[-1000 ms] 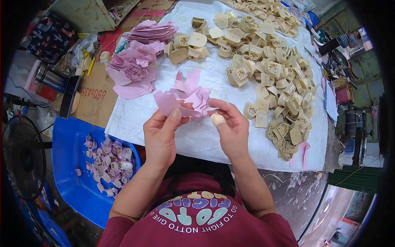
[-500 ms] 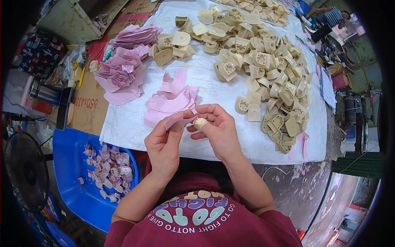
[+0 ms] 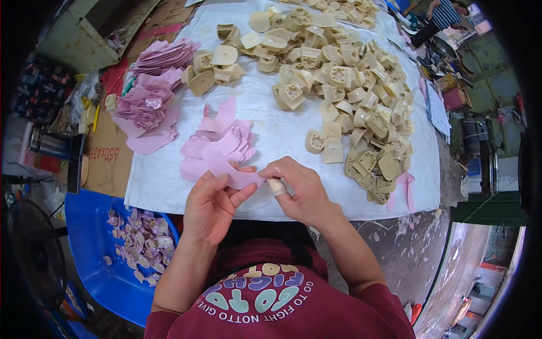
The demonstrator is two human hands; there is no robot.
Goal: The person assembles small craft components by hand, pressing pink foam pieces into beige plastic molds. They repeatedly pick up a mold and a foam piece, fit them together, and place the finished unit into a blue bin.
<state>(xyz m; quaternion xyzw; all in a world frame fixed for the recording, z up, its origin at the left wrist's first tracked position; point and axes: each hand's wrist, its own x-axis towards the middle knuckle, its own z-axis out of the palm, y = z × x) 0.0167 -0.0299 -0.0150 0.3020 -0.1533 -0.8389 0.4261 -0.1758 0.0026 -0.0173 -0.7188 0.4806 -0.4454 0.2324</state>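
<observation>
Between my hands is a curved pink piece of sheet material (image 3: 243,179), stretched out sideways above the table's near edge. My left hand (image 3: 212,200) is closed on its left part, thumb on top and fingers beneath. My right hand (image 3: 302,189) pinches the tapered right end; a pale wrap (image 3: 276,185) covers its thumb. Just beyond my left hand lies a loose heap of similar pink pieces (image 3: 217,144). A large pile of beige plastic shoe heels (image 3: 361,85) spreads beyond my right hand, with a smaller group of heels (image 3: 212,68) farther left.
White sheeting (image 3: 271,127) covers the table. Stacked pink pieces (image 3: 149,101) stand at the left. Below the left edge, a blue basin (image 3: 93,248) holds pink-covered heels (image 3: 144,243). A fan (image 3: 34,248) is at far left. Another person (image 3: 446,17) is at the far right.
The pink piece, bent up between my fingers before, is now drawn out flatter. My right hand's fingers have closed in at its end, and my left hand has turned more palm-up. The view has shifted slightly.
</observation>
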